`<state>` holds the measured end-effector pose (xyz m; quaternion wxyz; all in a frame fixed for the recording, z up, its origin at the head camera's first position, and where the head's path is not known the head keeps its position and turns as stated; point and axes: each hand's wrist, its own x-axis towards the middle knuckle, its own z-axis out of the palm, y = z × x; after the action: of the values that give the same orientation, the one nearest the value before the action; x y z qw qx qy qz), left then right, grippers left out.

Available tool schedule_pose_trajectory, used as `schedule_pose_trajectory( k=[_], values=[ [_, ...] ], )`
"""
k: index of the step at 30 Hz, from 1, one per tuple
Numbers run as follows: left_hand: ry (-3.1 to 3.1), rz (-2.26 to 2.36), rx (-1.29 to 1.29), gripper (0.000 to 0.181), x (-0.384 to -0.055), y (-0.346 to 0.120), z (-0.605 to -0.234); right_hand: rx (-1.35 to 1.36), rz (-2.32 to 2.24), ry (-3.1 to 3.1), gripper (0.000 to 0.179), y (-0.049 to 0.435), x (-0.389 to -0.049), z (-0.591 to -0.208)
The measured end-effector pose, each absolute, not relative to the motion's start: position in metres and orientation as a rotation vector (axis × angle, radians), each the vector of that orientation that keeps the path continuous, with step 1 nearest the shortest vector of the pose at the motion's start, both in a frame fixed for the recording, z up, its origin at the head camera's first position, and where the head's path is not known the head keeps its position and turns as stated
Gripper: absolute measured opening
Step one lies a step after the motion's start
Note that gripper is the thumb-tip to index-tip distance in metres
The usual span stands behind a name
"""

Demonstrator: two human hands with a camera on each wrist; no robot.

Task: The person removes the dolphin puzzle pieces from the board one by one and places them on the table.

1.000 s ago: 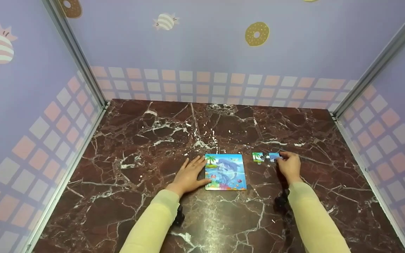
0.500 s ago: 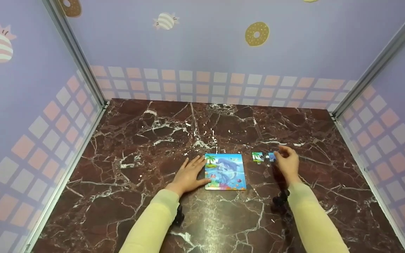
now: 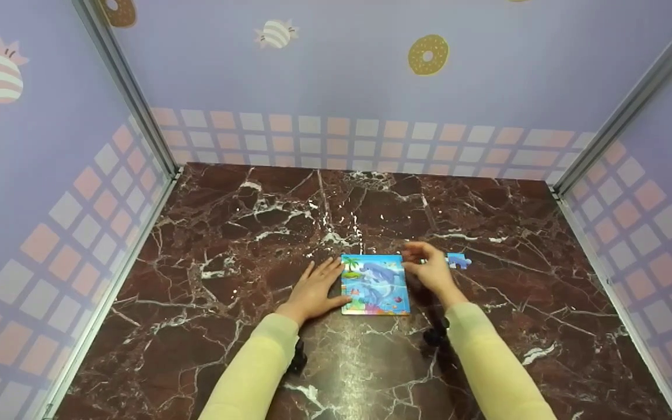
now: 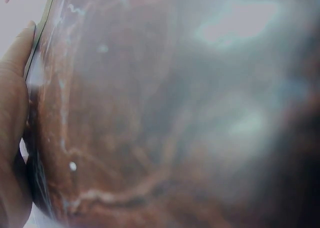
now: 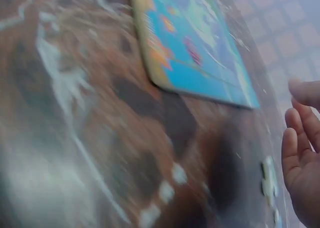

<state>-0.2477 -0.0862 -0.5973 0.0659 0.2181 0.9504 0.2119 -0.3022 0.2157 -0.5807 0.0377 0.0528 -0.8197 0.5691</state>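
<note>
A square dolphin jigsaw puzzle (image 3: 377, 283) lies on the table in the head view. My left hand (image 3: 312, 291) rests flat at its left side, fingers spread and thumb over the lower left edge. At the puzzle's upper right corner is my right hand (image 3: 429, 268), its fingers loosely bent. The right wrist view shows nothing between these fingers (image 5: 302, 138), near the puzzle board (image 5: 200, 53). One loose blue jigsaw piece (image 3: 458, 261) lies to the right of that hand. Another loose piece is mostly hidden behind the hand.
Dark red marbled tabletop (image 3: 254, 233) spreads around the puzzle. Lilac panels with a checked border (image 3: 336, 137) enclose its back and sides. In the right wrist view, loose pieces (image 5: 269, 180) lie below the right hand.
My right hand has let go of the blue piece and moved left to the puzzle's upper right corner. The palm-tree piece is now mostly covered. The left hand stays put.
</note>
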Motion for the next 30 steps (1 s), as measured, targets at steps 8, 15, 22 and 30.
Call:
schedule_pose_trajectory(
  k=[8,15,22,30],
  values=[
    [2.87,0.626,0.664,0.089,-0.247,-0.086,-0.597,0.341,1.572,-2.803,0.057,0.2,-0.295,-0.584],
    [2.873,0.64,0.662,0.088,-0.248,-0.086,-0.598,0.388,1.398,-2.948,0.06,0.198,-0.297,-0.58],
    [2.877,0.612,0.662,0.089,-0.248,-0.085,-0.599,0.492,1.268,-2.999,0.064,0.196,-0.303,-0.575],
    [2.856,0.636,0.642,0.089,-0.248,-0.086,-0.598,0.445,1.235,-3.06,0.071,0.191,-0.307,-0.57]
  ],
)
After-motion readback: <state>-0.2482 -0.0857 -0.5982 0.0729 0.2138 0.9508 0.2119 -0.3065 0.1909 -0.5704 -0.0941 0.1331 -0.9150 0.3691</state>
